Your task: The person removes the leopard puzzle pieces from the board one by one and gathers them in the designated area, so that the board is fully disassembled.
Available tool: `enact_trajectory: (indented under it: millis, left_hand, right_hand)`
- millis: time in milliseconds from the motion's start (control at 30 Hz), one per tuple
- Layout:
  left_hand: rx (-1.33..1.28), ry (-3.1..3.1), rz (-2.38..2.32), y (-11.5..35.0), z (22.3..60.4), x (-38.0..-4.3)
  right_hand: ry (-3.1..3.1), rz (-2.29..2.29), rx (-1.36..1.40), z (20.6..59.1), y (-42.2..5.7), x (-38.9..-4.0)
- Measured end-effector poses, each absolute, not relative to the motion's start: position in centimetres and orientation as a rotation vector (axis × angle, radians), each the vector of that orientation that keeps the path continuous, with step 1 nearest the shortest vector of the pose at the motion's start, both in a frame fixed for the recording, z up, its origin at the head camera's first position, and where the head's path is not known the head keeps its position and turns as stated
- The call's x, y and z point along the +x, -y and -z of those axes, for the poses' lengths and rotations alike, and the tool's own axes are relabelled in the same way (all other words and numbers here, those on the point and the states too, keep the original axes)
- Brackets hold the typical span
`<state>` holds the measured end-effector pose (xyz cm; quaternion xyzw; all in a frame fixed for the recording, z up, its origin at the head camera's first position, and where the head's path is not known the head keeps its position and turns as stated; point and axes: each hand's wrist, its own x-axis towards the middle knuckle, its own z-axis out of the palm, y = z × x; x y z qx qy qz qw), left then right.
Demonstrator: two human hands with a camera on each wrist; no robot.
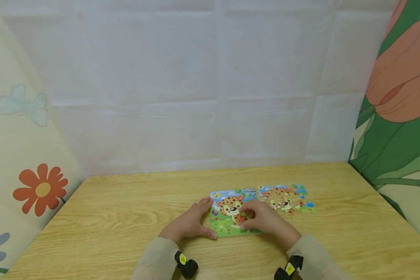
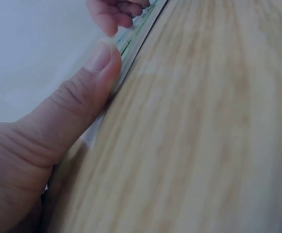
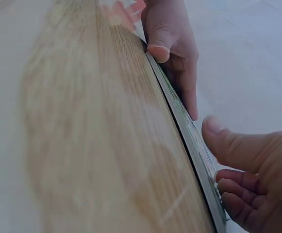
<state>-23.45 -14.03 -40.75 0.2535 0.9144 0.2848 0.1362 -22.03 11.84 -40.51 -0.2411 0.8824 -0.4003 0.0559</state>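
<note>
A flat puzzle board (image 1: pixel 222 229) with a spotted leopard cub on a green and blue scene lies on the wooden table. My left hand (image 1: pixel 192 222) steadies its left side, fingers at the upper left corner and thumb at the lower left one. Over the board's right half hovers my right hand (image 1: pixel 264 219), covering part of the picture. In the right wrist view, the right fingers (image 3: pixel 240 187) are loosely bent at the board's surface, the thumb stands apart, and nothing shows between them. Right of the board, joined jigsaw pieces (image 1: pixel 276 193) form a similar cub.
Several pieces (image 1: pixel 308 208) at the right end of the joined group have uneven outer edges. The wooden table (image 1: pixel 133 206) extends to both sides. A white cloth (image 1: pixel 182 85) hangs behind it, with flower-printed panels (image 1: pixel 406 97) at the sides. Black cameras (image 1: pixel 187 265) sit on both wrists.
</note>
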Motion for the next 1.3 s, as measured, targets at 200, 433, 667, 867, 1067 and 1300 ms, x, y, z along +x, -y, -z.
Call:
enact_trajectory:
  millis: [200, 433, 667, 867, 1067, 1300]
  left_hand:
    - [0.739, -2.651, -0.819, 14.0, 40.8, -23.5]
    - [0.722, -2.654, -0.823, 14.1, 40.9, -23.6]
    - [0.724, -2.666, -0.807, 14.0, 40.9, -23.6]
    - [0.701, -2.663, -0.814, 14.0, 41.0, -23.6]
    - [0.693, -2.666, -0.809, 13.9, 41.0, -23.6]
    - [0.688, -2.673, -0.802, 14.0, 41.1, -23.6]
  right_hand:
    - [-2.651, 1.164, -0.752, 40.5, -11.7, -22.3]
    - [-2.67, 1.099, -0.74, 40.3, -11.4, -22.5]
    - [-2.676, 1.021, -0.67, 39.8, -10.8, -22.4]
    - [-2.685, 0.933, -0.59, 38.9, -10.1, -22.0]
    - [-2.691, 0.899, -0.549, 38.5, -9.8, -21.8]
    - [-2.727, 0.876, -0.528, 38.4, -9.6, -21.7]
